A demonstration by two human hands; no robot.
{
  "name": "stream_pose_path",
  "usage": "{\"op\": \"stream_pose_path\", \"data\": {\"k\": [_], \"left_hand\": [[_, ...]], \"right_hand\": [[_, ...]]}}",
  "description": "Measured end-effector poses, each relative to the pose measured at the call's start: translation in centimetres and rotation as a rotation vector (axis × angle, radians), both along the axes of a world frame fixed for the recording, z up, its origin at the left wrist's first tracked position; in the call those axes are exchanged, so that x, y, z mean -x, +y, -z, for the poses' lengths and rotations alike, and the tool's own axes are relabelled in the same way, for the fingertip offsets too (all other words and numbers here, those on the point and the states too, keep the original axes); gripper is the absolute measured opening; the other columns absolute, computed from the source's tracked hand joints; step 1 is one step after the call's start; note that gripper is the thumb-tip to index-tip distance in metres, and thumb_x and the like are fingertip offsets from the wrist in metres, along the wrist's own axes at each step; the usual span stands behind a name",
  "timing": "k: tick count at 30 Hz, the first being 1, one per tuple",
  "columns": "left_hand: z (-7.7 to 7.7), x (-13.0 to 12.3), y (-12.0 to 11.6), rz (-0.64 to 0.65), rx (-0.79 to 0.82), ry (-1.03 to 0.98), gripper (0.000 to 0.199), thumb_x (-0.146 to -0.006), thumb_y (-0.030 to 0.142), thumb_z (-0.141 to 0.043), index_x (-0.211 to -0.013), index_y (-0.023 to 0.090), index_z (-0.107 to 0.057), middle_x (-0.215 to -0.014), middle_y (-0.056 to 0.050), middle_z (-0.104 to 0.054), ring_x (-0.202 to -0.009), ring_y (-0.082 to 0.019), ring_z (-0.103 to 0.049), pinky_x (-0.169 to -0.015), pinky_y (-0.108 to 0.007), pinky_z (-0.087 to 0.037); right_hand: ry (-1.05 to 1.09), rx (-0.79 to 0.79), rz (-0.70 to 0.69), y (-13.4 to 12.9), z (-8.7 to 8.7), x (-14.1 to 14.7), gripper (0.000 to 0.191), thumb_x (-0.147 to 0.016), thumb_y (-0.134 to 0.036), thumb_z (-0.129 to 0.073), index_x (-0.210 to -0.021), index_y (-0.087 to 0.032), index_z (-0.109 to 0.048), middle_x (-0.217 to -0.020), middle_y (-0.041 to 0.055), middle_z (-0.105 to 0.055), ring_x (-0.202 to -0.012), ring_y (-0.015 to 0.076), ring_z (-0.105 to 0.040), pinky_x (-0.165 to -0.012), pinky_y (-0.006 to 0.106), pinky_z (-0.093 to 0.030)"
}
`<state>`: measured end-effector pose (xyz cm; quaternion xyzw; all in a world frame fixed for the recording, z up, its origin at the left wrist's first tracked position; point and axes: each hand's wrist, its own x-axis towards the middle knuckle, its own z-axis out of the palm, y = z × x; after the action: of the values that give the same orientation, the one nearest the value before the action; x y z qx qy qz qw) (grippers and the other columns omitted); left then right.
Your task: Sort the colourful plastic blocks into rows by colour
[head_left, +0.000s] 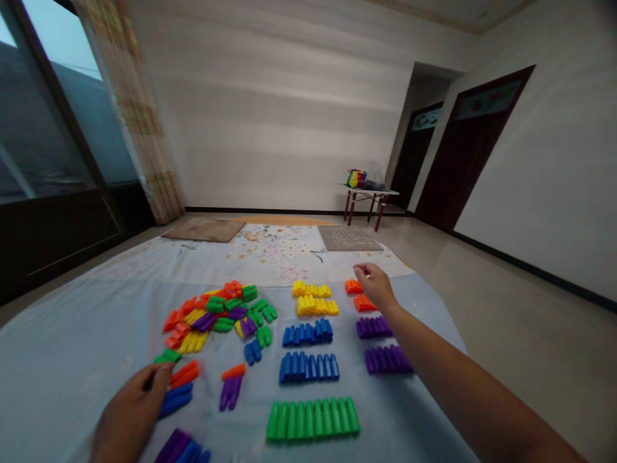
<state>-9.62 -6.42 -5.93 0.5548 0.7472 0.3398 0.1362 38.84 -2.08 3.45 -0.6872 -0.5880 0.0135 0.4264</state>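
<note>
My left hand [132, 411] is closed at the lower left, thumb and fingers together beside orange pieces [186, 373] and blue pieces [176, 400]; a green piece [167, 355] shows at its fingertips. My right hand [376, 286] is closed over the far right, near short orange rows [365, 303]; what its fingers hold, if anything, is too small to make out. Purple rows [388, 359] lie beneath the right forearm. In the middle are yellow rows [317, 306], blue rows [308, 368] and one green row [313, 419]. A mixed pile [216, 314] lies left of them.
Loose purple pieces [230, 392] lie between the pile and the green row. More purple and blue pieces are at the bottom left. Two mats [205, 229] lie on the cloth's far side. A small table [371, 190] holding bags stands by the back wall.
</note>
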Motion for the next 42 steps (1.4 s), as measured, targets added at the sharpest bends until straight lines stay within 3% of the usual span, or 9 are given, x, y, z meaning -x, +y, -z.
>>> {"op": "stream_pose_path", "data": {"k": [4,10,13,17,22,30,34,38,42], "left_hand": [[-2.3,-1.9,-1.1,0.01,0.036,-0.007,0.037,-0.073,0.049,-0.041,-0.081,0.022,-0.065,-0.076,-0.003,-0.067,-0.075,-0.022,-0.061,-0.064,-0.031,-0.045],[-2.2,-2.2,-1.9,0.038,0.001,-0.047,0.036,-0.078,0.048,-0.039,-0.08,0.021,-0.063,-0.074,-0.003,-0.065,-0.073,-0.019,-0.058,-0.062,-0.026,-0.039],[-2.0,-2.2,-2.1,0.053,-0.014,-0.05,0.035,-0.079,0.047,-0.038,-0.077,0.021,-0.062,-0.071,-0.002,-0.064,-0.07,-0.018,-0.056,-0.061,-0.025,-0.037],[-2.0,-2.2,-2.0,0.07,-0.026,-0.064,0.033,-0.08,0.045,-0.037,-0.076,0.021,-0.06,-0.07,-0.002,-0.062,-0.069,-0.017,-0.054,-0.061,-0.025,-0.034],[-1.9,-2.2,-1.9,0.08,-0.032,-0.084,0.032,-0.079,0.044,-0.038,-0.074,0.022,-0.059,-0.07,-0.002,-0.06,-0.068,-0.017,-0.053,-0.06,-0.025,-0.033],[-2.2,-2.3,-2.3,0.097,-0.024,-0.086,0.031,-0.08,0.044,-0.038,-0.07,0.022,-0.058,-0.066,-0.002,-0.059,-0.066,-0.017,-0.052,-0.059,-0.026,-0.031],[-2.5,-2.3,-2.2,0.099,-0.007,-0.081,0.031,-0.08,0.043,-0.039,-0.076,0.022,-0.061,-0.072,-0.003,-0.061,-0.069,-0.018,-0.054,-0.06,-0.026,-0.032],[-2.8,-2.2,-2.2,0.125,-0.003,-0.066,0.031,-0.08,0.042,-0.039,-0.077,0.021,-0.062,-0.074,-0.004,-0.063,-0.07,-0.019,-0.055,-0.06,-0.026,-0.034],[-2.9,-2.3,-2.5,0.125,-0.013,-0.052,0.03,-0.081,0.041,-0.04,-0.076,0.021,-0.062,-0.073,-0.004,-0.064,-0.068,-0.018,-0.055,-0.058,-0.025,-0.034]], "right_hand": [[0.156,-0.058,-0.315,-4.9,-0.1,7.9,0.025,-0.084,-0.033,-0.048,-0.088,-0.016,-0.066,-0.082,0.0058,-0.067,-0.074,0.0163,-0.059,-0.068,0.027,-0.045],[0.033,0.069,-0.72,-11.6,1.3,18.9,0.014,-0.081,-0.022,-0.055,-0.089,-0.018,-0.066,-0.085,0.0045,-0.065,-0.083,0.0156,-0.058,-0.08,0.029,-0.043],[-0.037,0.159,-0.821,-13.5,2.2,23.2,0.018,-0.077,-0.024,-0.062,-0.094,-0.019,-0.066,-0.094,0.0062,-0.064,-0.094,0.0183,-0.057,-0.087,0.031,-0.042],[-0.112,0.253,-0.823,-14.7,3.7,26.9,0.041,-0.072,-0.04,-0.068,-0.108,-0.02,-0.063,-0.103,0.0089,-0.063,-0.102,0.0236,-0.055,-0.092,0.036,-0.04],[-0.226,0.328,-0.808,-14.7,4.6,27.9,0.047,-0.071,-0.036,-0.066,-0.115,-0.02,-0.058,-0.107,0.0103,-0.062,-0.103,0.0259,-0.054,-0.092,0.039,-0.039],[-0.269,0.378,-0.733,-14.9,3.5,25.3,0.064,-0.068,-0.017,-0.058,-0.131,-0.014,-0.045,-0.123,0.0141,-0.053,-0.115,0.0252,-0.045,-0.1,0.04,-0.034],[-0.308,0.402,-0.789,-14.4,3.7,24.9,0.066,-0.067,-0.014,-0.056,-0.131,-0.014,-0.044,-0.124,0.0143,-0.051,-0.117,0.0263,-0.043,-0.099,0.041,-0.035],[-0.2,0.34,-0.855,-14.3,3.6,25.3,0.062,-0.065,-0.014,-0.06,-0.126,-0.018,-0.049,-0.119,0.0112,-0.051,-0.114,0.023,-0.046,-0.098,0.036,-0.037],[0.001,0.273,-0.815,-15.0,3.4,26.2,0.059,-0.064,-0.011,-0.061,-0.121,-0.019,-0.05,-0.112,0.008,-0.047,-0.103,0.0173,-0.05,-0.092,0.03,-0.043]]}}
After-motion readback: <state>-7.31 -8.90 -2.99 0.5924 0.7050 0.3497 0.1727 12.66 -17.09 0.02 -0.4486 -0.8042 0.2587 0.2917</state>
